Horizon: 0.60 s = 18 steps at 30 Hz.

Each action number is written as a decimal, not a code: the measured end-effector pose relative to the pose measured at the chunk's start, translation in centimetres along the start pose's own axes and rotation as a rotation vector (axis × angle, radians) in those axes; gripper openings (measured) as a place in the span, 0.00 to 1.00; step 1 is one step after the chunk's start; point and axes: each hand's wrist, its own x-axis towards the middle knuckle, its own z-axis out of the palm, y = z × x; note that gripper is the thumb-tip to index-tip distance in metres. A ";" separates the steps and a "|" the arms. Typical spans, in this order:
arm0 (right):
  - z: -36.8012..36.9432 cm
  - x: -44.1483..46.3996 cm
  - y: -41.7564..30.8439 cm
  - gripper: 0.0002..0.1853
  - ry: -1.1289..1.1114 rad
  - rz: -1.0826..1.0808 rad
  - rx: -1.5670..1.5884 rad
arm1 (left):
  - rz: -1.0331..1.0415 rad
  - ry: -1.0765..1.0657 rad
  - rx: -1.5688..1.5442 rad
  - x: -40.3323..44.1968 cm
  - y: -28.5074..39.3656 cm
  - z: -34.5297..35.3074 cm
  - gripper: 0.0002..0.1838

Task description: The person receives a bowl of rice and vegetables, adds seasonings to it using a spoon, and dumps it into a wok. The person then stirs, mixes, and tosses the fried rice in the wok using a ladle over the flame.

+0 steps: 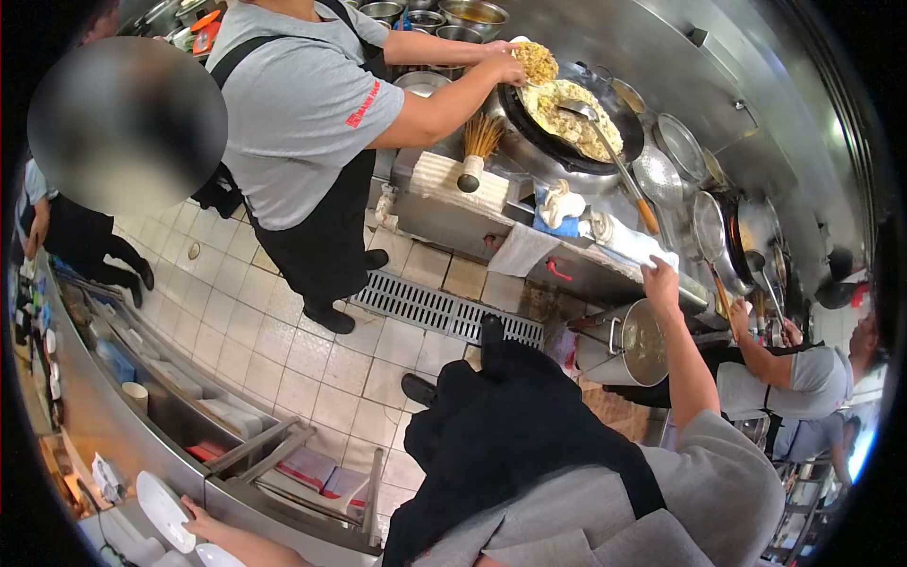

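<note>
My left hand (200,526) is at the lower left, its fingers at the edge of a white oval plate (162,510). Part of a second white plate (217,556) shows just below it. My right hand (661,283) reaches forward to the stove's front ledge and grips the end of a folded white cloth (635,244). Beside that cloth lie a knotted white cloth (561,204) and a ladle (626,175) with a wooden handle, its bowl resting in a wok (616,118) of egg and rice.
A co-worker in a grey shirt (293,113) holds a plate of fried rice (535,62) over the wok. A metal pot (644,345) stands below my right hand. More people work at the far right and left. A floor grate (425,307) and stools (312,472) are below.
</note>
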 end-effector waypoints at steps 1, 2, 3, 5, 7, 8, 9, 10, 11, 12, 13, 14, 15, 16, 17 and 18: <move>-0.5 0.9 -0.7 0.22 0.021 -0.002 0.001 | -0.229 0.133 -0.564 0.7 -0.2 0.8 0.28; -1.1 2.0 -1.5 0.21 0.043 -0.001 0.004 | -0.456 0.262 -1.130 1.0 -0.3 1.7 0.30; -2.1 3.2 -2.9 0.21 0.058 -0.003 -0.001 | -0.395 -0.079 -1.152 -0.5 -0.4 2.2 0.30; -2.2 6.4 -3.6 0.20 0.104 -0.035 0.041 | -0.251 -0.763 -1.120 -8.2 1.6 3.3 0.32; -1.4 9.9 -3.6 0.21 0.156 -0.117 0.031 | -0.369 -0.635 -0.978 -15.0 1.1 9.6 0.29; -1.0 11.4 -3.8 0.22 0.175 -0.165 -0.028 | -0.452 -0.705 -0.915 -20.2 3.0 12.0 0.27; 0.0 13.7 -3.2 0.26 0.029 -0.114 -0.063 | -0.560 -0.646 -0.837 -28.7 8.9 14.0 0.28; 1.3 15.8 -2.1 0.30 -0.116 -0.062 -0.095 | -0.643 -0.677 -0.684 -33.0 7.6 16.9 0.30; 3.3 17.1 -0.6 0.33 -0.164 -0.115 -0.069 | -0.563 -0.738 -0.657 -39.5 9.1 18.8 0.31; 4.6 18.2 0.8 0.36 -0.211 -0.172 -0.043 | -0.616 -0.915 -0.536 -44.3 10.4 20.4 0.29; 3.8 18.2 -0.2 0.36 -0.340 0.009 0.113 | -0.556 -1.074 -0.518 -49.0 11.0 22.1 0.24; 2.2 17.5 -2.3 0.36 -0.471 0.189 0.271 | -0.583 -1.190 -0.476 -53.9 14.3 22.9 0.21; 0.6 16.4 -3.6 0.34 -0.451 0.144 0.254 | -0.611 -1.301 -0.427 -58.2 17.3 23.3 0.19; -1.2 15.3 -4.0 0.33 -0.465 0.093 0.254 | -0.608 -1.385 -0.429 -61.0 18.6 23.1 0.19; -1.1 15.0 -1.7 0.32 -0.429 -0.022 0.229 | -0.607 -1.469 -0.430 -63.4 19.9 23.2 0.19; -0.2 14.7 1.7 0.31 -0.286 -0.231 0.085 | -0.647 -1.468 -0.398 -65.2 21.6 23.0 0.18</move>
